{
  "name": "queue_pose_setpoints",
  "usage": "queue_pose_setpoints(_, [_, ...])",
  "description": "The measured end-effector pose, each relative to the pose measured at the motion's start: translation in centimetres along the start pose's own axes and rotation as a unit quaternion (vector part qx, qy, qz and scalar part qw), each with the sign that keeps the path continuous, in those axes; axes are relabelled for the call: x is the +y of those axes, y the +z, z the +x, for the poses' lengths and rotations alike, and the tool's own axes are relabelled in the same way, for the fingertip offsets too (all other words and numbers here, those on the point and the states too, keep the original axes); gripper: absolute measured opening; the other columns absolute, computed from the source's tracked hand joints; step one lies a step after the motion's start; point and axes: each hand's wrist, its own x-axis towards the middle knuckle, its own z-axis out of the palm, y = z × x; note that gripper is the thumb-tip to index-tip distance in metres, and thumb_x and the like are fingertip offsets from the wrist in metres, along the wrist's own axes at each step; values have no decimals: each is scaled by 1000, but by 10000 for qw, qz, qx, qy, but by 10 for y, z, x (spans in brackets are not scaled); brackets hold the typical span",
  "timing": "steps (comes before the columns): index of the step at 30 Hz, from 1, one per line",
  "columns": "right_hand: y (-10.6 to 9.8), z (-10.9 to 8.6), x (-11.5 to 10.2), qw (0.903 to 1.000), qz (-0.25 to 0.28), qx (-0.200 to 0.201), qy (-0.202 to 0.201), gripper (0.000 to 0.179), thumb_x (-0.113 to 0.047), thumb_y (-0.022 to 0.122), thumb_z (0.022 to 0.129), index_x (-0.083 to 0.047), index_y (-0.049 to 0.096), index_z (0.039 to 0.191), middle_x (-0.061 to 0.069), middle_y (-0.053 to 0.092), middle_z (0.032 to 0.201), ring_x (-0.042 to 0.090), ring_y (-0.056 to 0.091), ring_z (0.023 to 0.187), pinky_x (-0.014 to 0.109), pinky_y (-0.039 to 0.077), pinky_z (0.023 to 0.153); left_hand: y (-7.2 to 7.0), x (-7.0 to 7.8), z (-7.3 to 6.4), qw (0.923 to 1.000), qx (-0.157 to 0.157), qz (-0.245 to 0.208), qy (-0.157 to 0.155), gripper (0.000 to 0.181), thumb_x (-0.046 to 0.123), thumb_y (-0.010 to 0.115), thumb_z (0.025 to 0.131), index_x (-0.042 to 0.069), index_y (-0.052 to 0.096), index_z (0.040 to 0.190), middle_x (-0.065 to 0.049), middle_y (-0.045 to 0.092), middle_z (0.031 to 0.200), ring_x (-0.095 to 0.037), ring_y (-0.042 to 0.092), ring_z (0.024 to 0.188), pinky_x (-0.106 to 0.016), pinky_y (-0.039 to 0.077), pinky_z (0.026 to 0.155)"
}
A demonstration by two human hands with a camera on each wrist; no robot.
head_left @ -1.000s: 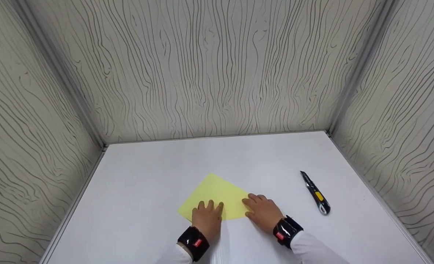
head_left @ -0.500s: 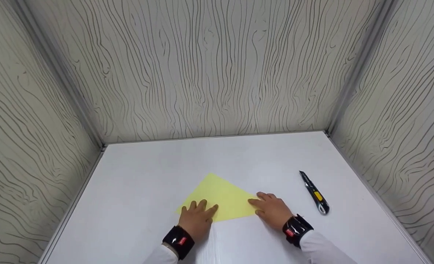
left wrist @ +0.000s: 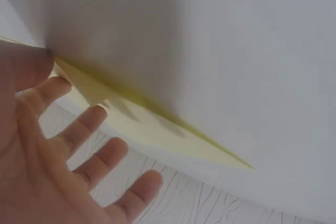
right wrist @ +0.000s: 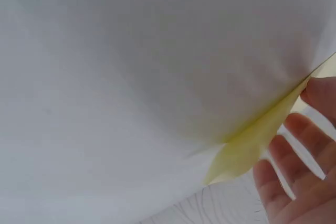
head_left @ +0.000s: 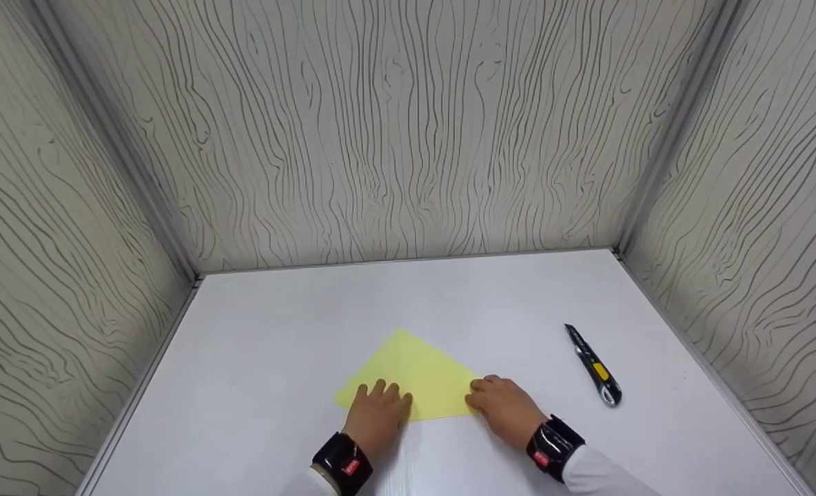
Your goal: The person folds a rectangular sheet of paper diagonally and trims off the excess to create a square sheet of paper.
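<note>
A folded sheet of yellow paper [head_left: 415, 375] lies on the white table, its peak pointing away from me and its long edge toward me. My left hand [head_left: 378, 420] rests with spread fingers on the lower left part and covers some of it. In the left wrist view that hand's thumb [left wrist: 31, 65] touches the folded edge. At the paper's right corner, my right hand [head_left: 508, 411] touches with slightly bent fingers and hides the tip. The right wrist view shows the thumb at the paper's edge [right wrist: 252, 140] and the other fingers straighter and apart.
A black utility knife [head_left: 593, 365] with a yellow slider lies to the right of the paper, tip pointing away. Wood-grain patterned panels [head_left: 408, 138] stand at the back and both sides of the table [head_left: 277, 331].
Both hands first slid apart along the paper's near edge, the left going left and the right going right. Since then each has shifted slightly back inward, and the right fingers have bent more.
</note>
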Motion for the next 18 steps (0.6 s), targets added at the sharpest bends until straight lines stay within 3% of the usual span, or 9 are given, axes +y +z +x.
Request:
queue_pose_setpoints(5, [-10,-7,-16,9976,400,-560,40,8,-10,69,102,-10,77,106,5,70,113,26,67,103,43,62,90,0,2,2,9989,185,145,404,12,12,74,93,16,80,102,2,67,94,-15,61,85,-29,55,73])
queue_pose_setpoints(11, [-15,-18,-17,9898,457,-1336,204,35,-31,61,111,-12,73,138,15,67,147,38,65,136,54,55,112,-5,11,-6,9990,120,-184,381,4,8,78,90,10,76,86,0,63,82,-14,57,73,-25,53,60])
queue_pose_setpoints(14, [-14,-25,-12,9879,424,-1486,156,45,-39,58,112,-14,67,149,17,60,158,40,58,145,56,50,118,-8,15,-14,9986,-68,-401,353,14,21,76,96,8,76,95,-5,66,87,-18,59,75,-28,55,62])
queue_pose_setpoints(18, [-15,-33,-6,9909,266,-1319,-67,49,-44,54,112,-14,66,149,17,61,157,39,59,145,54,50,118,-14,16,-20,9934,-562,-941,325,41,42,66,105,6,74,124,-18,73,115,-29,69,94,-37,63,74])
